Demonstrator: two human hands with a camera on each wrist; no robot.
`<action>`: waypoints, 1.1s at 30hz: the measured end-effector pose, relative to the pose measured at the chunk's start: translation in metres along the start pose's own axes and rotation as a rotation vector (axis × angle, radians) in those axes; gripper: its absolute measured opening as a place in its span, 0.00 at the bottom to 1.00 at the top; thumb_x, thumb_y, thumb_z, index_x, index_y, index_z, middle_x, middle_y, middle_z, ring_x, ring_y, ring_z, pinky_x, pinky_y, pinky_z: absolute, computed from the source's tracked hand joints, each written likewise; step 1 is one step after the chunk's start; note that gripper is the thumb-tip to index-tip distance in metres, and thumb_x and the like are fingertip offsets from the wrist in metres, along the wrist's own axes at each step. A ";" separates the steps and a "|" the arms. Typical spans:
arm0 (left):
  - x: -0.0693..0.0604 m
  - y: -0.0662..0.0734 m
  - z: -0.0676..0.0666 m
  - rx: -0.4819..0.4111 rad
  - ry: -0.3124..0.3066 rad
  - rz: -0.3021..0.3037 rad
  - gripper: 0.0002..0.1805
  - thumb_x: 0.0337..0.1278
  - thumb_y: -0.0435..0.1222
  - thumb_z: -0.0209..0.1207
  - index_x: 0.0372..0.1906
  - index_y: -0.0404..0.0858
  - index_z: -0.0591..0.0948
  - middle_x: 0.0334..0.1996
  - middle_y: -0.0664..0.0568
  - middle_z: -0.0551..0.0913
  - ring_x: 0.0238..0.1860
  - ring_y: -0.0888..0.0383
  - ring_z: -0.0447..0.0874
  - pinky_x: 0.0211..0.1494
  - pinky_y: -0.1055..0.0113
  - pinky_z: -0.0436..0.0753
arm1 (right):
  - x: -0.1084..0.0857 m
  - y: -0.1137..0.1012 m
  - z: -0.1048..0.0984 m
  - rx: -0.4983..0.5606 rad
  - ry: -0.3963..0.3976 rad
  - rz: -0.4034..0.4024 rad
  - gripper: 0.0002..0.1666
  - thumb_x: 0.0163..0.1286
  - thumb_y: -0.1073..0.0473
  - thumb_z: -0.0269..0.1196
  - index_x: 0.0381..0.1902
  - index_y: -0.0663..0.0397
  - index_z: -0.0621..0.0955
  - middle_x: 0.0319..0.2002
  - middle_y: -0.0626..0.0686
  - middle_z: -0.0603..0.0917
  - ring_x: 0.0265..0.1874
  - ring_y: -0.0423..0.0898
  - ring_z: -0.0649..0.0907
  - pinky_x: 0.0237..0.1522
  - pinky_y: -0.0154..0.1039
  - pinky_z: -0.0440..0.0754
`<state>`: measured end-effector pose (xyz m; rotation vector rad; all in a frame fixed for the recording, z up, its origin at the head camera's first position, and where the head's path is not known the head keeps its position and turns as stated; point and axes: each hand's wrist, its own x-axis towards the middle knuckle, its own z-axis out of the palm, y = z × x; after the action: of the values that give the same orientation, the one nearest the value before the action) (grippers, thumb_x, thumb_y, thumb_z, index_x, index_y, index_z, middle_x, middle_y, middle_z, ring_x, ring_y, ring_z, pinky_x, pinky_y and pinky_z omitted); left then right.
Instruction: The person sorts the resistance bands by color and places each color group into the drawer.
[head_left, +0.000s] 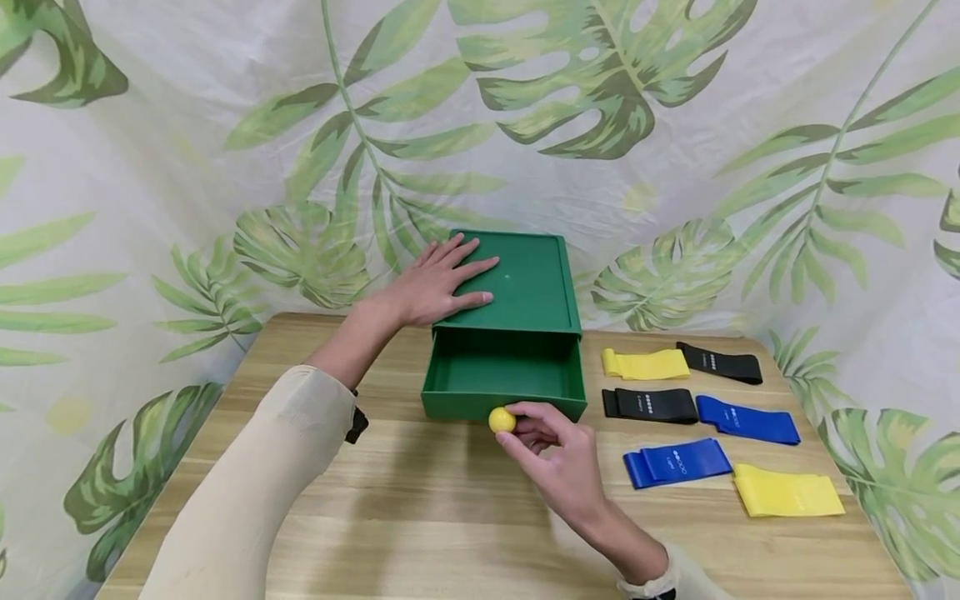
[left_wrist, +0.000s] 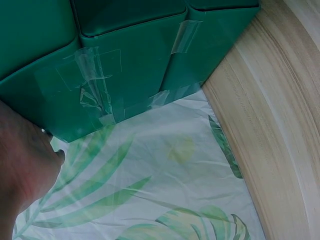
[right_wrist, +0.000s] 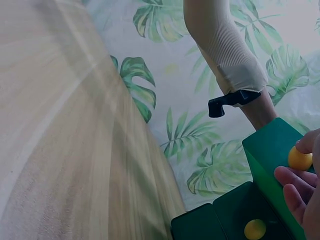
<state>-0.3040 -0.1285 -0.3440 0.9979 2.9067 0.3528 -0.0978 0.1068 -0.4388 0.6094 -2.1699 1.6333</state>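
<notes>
A green drawer cabinet (head_left: 517, 275) stands at the back of the table, its top drawer (head_left: 504, 406) pulled out with the bare inside in sight. My left hand (head_left: 442, 283) rests on the cabinet's top near the left edge, fingers spread. In the left wrist view, part of that hand (left_wrist: 27, 160) shows beside the taped green side wall. With thumb and forefinger, my right hand (head_left: 558, 454) pinches the round yellow knob (head_left: 502, 420) on the drawer's front. A second yellow knob (right_wrist: 255, 229) sits on a lower drawer in the right wrist view.
To the right lie several flat folded bands: yellow (head_left: 647, 364), black (head_left: 649, 405) and blue (head_left: 678, 462) among them. The wooden table (head_left: 420, 517) backs onto a leaf-patterned cloth (head_left: 187, 167).
</notes>
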 end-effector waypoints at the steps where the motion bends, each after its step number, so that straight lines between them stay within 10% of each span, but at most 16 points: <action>1: 0.000 0.000 0.000 -0.001 0.000 0.001 0.38 0.81 0.63 0.44 0.87 0.58 0.55 0.88 0.48 0.41 0.87 0.48 0.29 0.86 0.44 0.35 | -0.001 -0.001 0.000 -0.003 -0.001 0.001 0.17 0.64 0.66 0.77 0.49 0.49 0.88 0.37 0.48 0.92 0.30 0.40 0.89 0.30 0.37 0.88; 23: 0.001 -0.001 0.000 0.007 -0.002 -0.002 0.39 0.81 0.63 0.46 0.87 0.57 0.54 0.88 0.48 0.41 0.87 0.48 0.28 0.85 0.43 0.34 | -0.006 -0.012 -0.027 -0.079 -0.136 -0.111 0.21 0.67 0.70 0.74 0.57 0.52 0.87 0.40 0.50 0.93 0.33 0.40 0.90 0.32 0.36 0.88; 33: 0.000 -0.001 0.000 0.006 -0.003 0.003 0.38 0.81 0.62 0.45 0.87 0.56 0.55 0.88 0.48 0.41 0.87 0.48 0.28 0.85 0.43 0.34 | -0.005 -0.009 -0.074 -0.020 -0.435 -0.083 0.20 0.71 0.67 0.72 0.57 0.46 0.87 0.47 0.48 0.92 0.38 0.39 0.90 0.40 0.38 0.90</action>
<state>-0.3042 -0.1290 -0.3445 1.0025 2.9056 0.3429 -0.0872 0.1769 -0.4145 1.1207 -2.4092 1.5434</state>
